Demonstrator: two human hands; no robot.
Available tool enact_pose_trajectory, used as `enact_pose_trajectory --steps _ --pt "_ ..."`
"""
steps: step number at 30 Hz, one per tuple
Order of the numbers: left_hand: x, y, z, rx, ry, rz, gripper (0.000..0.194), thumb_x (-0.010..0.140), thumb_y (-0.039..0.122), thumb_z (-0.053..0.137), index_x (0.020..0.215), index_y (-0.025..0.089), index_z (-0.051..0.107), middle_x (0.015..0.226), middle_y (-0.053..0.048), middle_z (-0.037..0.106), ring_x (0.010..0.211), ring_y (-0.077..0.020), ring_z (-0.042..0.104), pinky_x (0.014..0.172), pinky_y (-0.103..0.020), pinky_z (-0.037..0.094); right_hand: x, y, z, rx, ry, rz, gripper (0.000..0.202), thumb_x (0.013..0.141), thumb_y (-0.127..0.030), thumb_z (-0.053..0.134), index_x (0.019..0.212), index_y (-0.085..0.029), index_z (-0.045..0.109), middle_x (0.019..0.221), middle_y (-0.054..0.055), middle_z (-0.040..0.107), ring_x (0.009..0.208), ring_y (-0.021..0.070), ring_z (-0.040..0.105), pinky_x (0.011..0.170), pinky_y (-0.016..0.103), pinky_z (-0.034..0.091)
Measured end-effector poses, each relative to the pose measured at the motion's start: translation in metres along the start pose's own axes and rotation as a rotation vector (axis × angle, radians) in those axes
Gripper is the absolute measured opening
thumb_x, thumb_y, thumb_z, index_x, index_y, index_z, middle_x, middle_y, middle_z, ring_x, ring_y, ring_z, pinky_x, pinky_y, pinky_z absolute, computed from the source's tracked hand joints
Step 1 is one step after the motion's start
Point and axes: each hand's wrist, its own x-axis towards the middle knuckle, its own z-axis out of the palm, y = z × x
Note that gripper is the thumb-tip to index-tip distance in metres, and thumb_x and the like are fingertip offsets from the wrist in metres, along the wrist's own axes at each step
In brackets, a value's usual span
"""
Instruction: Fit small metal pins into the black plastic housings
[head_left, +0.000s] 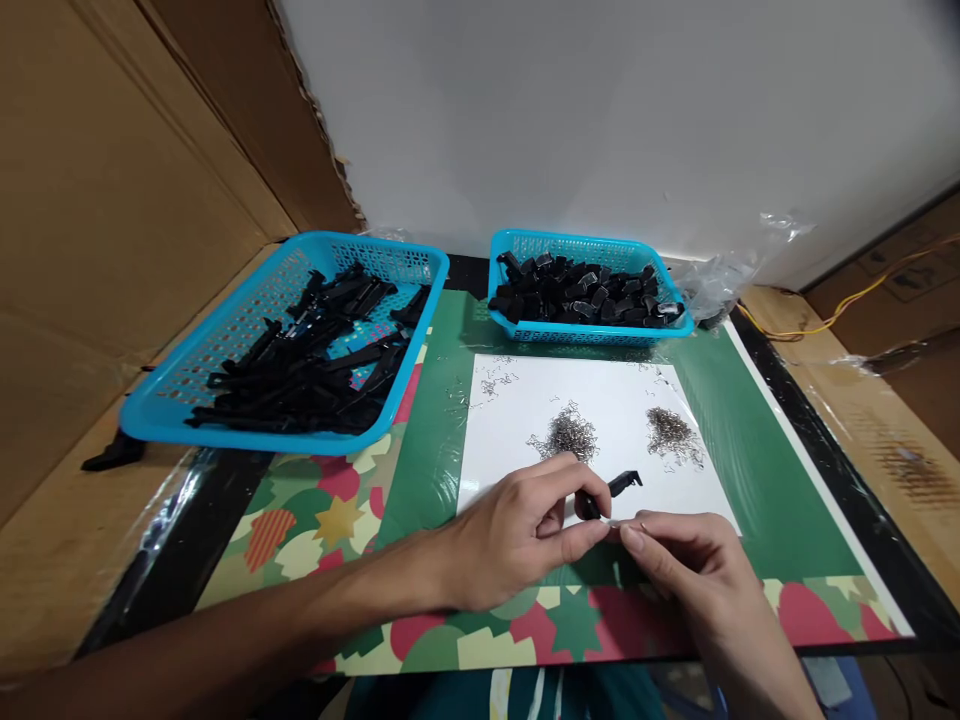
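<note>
My left hand (525, 520) is closed around a small black plastic part (624, 483), whose hooked end sticks out past the fingers. Thumb and forefinger of my right hand (686, 560) pinch together right beside the left fingertips. A thin bit of metal shows at the right fingertips, too small to name surely. Both hands are over the front of a white sheet (502, 440). Just beyond them lies a pile of tiny wire springs or clips (571, 436), with a second, browner pile (670, 432) to its right.
A blue basket (247, 438) of long black plastic parts stands at the left. Another blue basket (592, 332) with short black pieces is at the back. Loose wire bits (495, 380) lie scattered on the sheet. Cardboard (112, 200) walls the left side; a yellow cable (840, 308) runs at right.
</note>
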Motion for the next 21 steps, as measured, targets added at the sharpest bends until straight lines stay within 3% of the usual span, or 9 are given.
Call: enact_pose_trajectory --steps 4,9,13,21 --pt "0.000 0.001 -0.001 0.043 -0.016 0.009 0.013 0.105 0.032 0.060 0.108 0.021 0.066 0.101 -0.001 0.059 0.073 -0.0120 0.052 0.068 -0.027 0.044 0.003 -0.001 0.006 -0.027 -0.055 -0.041 0.043 0.087 -0.051 0.082 0.061 -0.018 0.074 0.055 -0.002 0.045 0.056 0.0109 0.032 0.051 0.026 0.030" --pt "0.000 -0.001 0.000 0.048 -0.019 0.016 0.011 0.106 0.030 0.056 0.107 0.021 0.062 0.101 -0.001 0.058 0.076 -0.0128 0.054 0.071 -0.027 0.044 0.004 0.001 0.010 -0.054 -0.007 -0.058 0.038 0.088 -0.053 0.081 0.079 -0.017 0.081 0.062 0.001 0.059 0.057 0.0112 0.040 0.051 0.024 0.032" --pt "0.000 -0.002 0.001 0.019 0.011 0.015 0.019 0.110 0.037 0.051 0.107 0.020 0.059 0.099 0.000 0.056 0.077 -0.0131 0.053 0.072 -0.028 0.043 0.004 0.007 0.007 -0.063 0.036 -0.121 0.030 0.090 -0.049 0.080 0.088 -0.019 0.083 0.065 0.001 0.062 0.055 0.0107 0.043 0.050 0.022 0.035" --pt "0.000 -0.003 0.000 0.005 0.002 0.012 0.018 0.110 0.036 0.051 0.107 0.020 0.059 0.097 0.001 0.054 0.078 -0.0120 0.052 0.074 -0.027 0.042 0.002 0.008 0.007 -0.103 0.126 -0.193 0.023 0.091 -0.044 0.081 0.089 -0.022 0.082 0.068 0.001 0.066 0.060 0.0127 0.053 0.052 0.021 0.041"
